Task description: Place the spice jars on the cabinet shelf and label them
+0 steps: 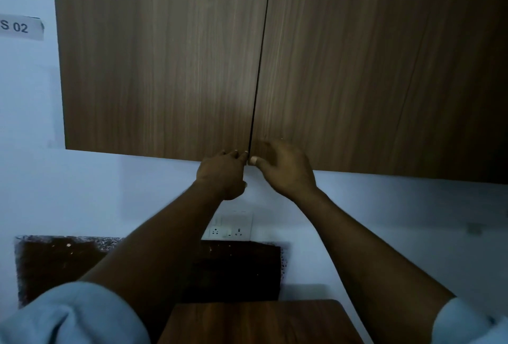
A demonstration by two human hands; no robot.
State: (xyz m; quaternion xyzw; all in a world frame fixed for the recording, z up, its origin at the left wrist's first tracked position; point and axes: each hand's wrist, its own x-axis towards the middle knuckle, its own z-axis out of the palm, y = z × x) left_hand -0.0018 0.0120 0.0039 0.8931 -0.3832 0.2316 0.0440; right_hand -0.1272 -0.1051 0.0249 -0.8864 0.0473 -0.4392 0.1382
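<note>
A brown wood-grain wall cabinet fills the upper view, both doors closed, with a dark seam down the middle. My left hand [224, 174] is raised to the bottom corner of the left door [165, 68], its fingertips at the lower edge beside the seam. My right hand [283, 169] reaches the bottom corner of the right door [384, 68], fingers curled on the edge and thumb by the seam. Neither hand holds a jar. No spice jars or labels are in sight. The shelf is hidden behind the doors.
A white wall socket panel [231, 229] sits below the cabinet. A dark speckled backsplash [55, 264] lies under it. A wooden surface [261, 321] is at the bottom centre. A paper sign reading "S 02" [20, 27] hangs on the left wall.
</note>
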